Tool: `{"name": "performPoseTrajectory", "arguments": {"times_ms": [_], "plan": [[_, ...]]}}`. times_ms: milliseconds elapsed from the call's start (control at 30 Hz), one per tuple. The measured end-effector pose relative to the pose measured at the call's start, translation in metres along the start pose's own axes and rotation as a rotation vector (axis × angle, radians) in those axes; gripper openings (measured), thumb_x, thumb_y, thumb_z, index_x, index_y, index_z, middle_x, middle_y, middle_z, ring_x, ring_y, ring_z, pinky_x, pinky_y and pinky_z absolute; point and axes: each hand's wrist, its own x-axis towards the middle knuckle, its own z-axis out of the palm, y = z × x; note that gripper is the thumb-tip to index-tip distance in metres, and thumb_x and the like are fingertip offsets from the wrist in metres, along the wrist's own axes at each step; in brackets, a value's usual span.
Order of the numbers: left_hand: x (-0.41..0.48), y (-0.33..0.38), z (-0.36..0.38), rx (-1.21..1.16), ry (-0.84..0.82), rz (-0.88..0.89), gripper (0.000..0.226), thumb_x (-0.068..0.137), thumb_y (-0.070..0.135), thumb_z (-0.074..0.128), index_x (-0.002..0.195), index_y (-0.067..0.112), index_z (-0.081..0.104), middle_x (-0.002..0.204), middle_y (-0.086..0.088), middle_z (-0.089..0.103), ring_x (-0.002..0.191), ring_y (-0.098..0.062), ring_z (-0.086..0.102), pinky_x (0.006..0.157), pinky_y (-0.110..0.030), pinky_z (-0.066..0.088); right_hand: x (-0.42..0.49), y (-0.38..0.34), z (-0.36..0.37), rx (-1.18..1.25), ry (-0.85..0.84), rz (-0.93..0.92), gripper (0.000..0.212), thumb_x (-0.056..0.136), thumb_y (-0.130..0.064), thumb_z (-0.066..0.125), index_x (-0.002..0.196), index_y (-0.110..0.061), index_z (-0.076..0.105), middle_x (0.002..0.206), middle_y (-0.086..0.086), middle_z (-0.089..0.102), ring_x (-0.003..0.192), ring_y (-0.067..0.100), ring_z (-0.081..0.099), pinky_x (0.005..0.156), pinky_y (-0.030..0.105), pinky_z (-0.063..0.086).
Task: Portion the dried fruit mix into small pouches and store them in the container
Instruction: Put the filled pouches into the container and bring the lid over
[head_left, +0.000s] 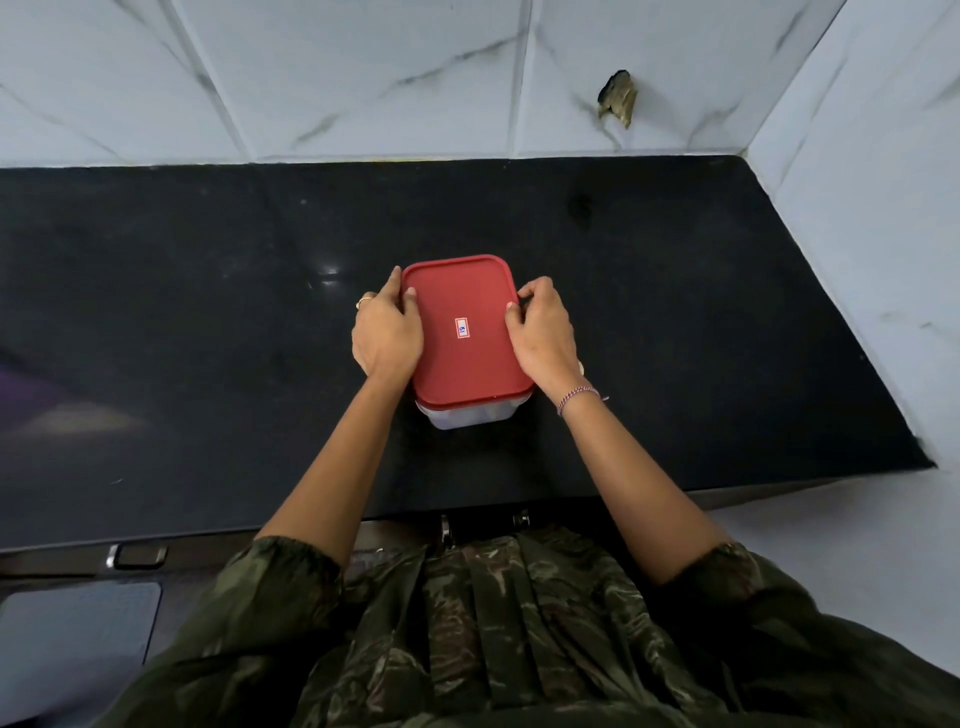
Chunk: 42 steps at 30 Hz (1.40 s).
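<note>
The left hand (387, 332) grips the left edge of the red lid (467, 291), thumb on top and fingers curled down the side. The right hand (543, 332) grips the right edge likewise. The lid covers a translucent container (470, 415) standing on the black countertop (208, 312); its contents cannot be made out.

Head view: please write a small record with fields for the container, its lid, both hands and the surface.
box: translucent container, standing on the surface
lid: red lid on the container, white label in its middle
left: left hand grips the lid's left edge, thumb on top
right: right hand grips the lid's right edge
surface: black countertop
contents: cannot tell; no pouches or fruit visible
</note>
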Motion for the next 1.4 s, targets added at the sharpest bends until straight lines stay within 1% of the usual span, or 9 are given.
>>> {"name": "performPoseTrajectory", "arguments": {"times_ms": [133, 300, 433, 733, 833, 1033, 1167, 1233, 1400], "plan": [[0.005, 0.002, 0.0, 0.063, -0.029, 0.004, 0.043, 0.102, 0.037, 0.035, 0.142, 0.025, 0.044, 0.133, -0.011, 0.052, 0.115, -0.03, 0.055, 0.09, -0.038, 0.043, 0.027, -0.015, 0.002, -0.032, -0.093, 0.024, 0.043, 0.098, -0.023, 0.041, 0.136, -0.005, 0.036, 0.138, 0.014, 0.04, 0.121, 0.027, 0.047, 0.098, 0.034, 0.04], [0.03, 0.016, 0.0, 0.136, -0.093, -0.088, 0.055, 0.102, 0.046, 0.023, 0.126, 0.008, 0.055, 0.13, -0.017, 0.055, 0.118, -0.036, 0.052, 0.092, -0.04, 0.04, 0.071, -0.033, 0.01, -0.192, -0.176, 0.088, 0.06, 0.102, -0.044, 0.021, 0.101, -0.002, 0.064, 0.117, 0.019, 0.059, 0.106, 0.034, 0.058, 0.081, 0.036, 0.043], [0.045, 0.024, 0.001, 0.194, -0.197, -0.154, 0.064, 0.102, 0.046, 0.017, 0.129, 0.002, 0.054, 0.134, -0.02, 0.052, 0.123, -0.037, 0.05, 0.098, -0.042, 0.04, 0.087, -0.036, 0.017, -0.223, -0.251, 0.221, 0.054, 0.101, -0.038, 0.021, 0.119, -0.004, 0.06, 0.126, 0.017, 0.058, 0.115, 0.034, 0.054, 0.091, 0.035, 0.042], [0.06, 0.028, 0.007, 0.183, -0.226, -0.144, 0.047, 0.1, 0.02, 0.023, 0.121, -0.007, 0.057, 0.129, -0.023, 0.056, 0.119, -0.039, 0.051, 0.094, -0.039, 0.041, 0.104, -0.03, 0.025, -0.183, -0.304, 0.212, 0.053, 0.102, -0.035, 0.02, 0.117, -0.004, 0.06, 0.127, 0.017, 0.057, 0.117, 0.033, 0.053, 0.095, 0.036, 0.04], [0.062, 0.028, 0.008, 0.189, -0.205, -0.13, 0.048, 0.1, 0.019, 0.024, 0.117, -0.009, 0.059, 0.126, -0.024, 0.057, 0.119, -0.039, 0.052, 0.095, -0.039, 0.042, 0.108, -0.026, 0.029, -0.149, -0.293, 0.186, 0.053, 0.102, -0.039, 0.02, 0.1, -0.008, 0.063, 0.118, 0.016, 0.061, 0.111, 0.033, 0.056, 0.094, 0.04, 0.042], [0.064, 0.029, 0.009, 0.195, -0.161, -0.132, 0.047, 0.1, 0.021, 0.027, 0.111, -0.007, 0.062, 0.12, -0.022, 0.061, 0.113, -0.037, 0.056, 0.086, -0.036, 0.043, 0.113, -0.022, 0.033, -0.127, -0.259, 0.212, 0.053, 0.102, -0.038, 0.023, 0.091, -0.005, 0.063, 0.11, 0.014, 0.064, 0.104, 0.031, 0.059, 0.088, 0.038, 0.045], [0.06, 0.028, 0.008, 0.158, -0.137, -0.132, 0.052, 0.103, 0.035, 0.027, 0.111, -0.003, 0.062, 0.119, -0.019, 0.062, 0.112, -0.035, 0.057, 0.083, -0.036, 0.042, 0.111, -0.018, 0.035, -0.059, -0.165, 0.244, 0.057, 0.1, -0.049, 0.025, 0.062, -0.012, 0.046, 0.075, 0.002, 0.056, 0.074, 0.019, 0.057, 0.069, 0.033, 0.04], [0.051, 0.023, 0.006, 0.112, -0.138, -0.136, 0.057, 0.103, 0.044, 0.025, 0.115, -0.001, 0.058, 0.12, -0.018, 0.061, 0.113, -0.035, 0.056, 0.08, -0.035, 0.038, 0.102, -0.017, 0.03, 0.044, -0.12, 0.243, 0.057, 0.1, -0.049, 0.026, 0.07, -0.009, 0.053, 0.074, 0.0, 0.056, 0.065, 0.012, 0.052, 0.066, 0.03, 0.039], [0.002, 0.002, 0.0, 0.136, -0.172, -0.137, 0.059, 0.101, 0.052, 0.02, 0.125, 0.004, 0.046, 0.126, -0.017, 0.056, 0.115, -0.036, 0.054, 0.081, -0.038, 0.035, 0.054, -0.008, 0.013, 0.159, -0.056, 0.18, 0.038, 0.1, -0.045, 0.033, 0.103, -0.011, 0.05, 0.109, 0.003, 0.053, 0.09, 0.013, 0.052, 0.074, 0.025, 0.039]]}}
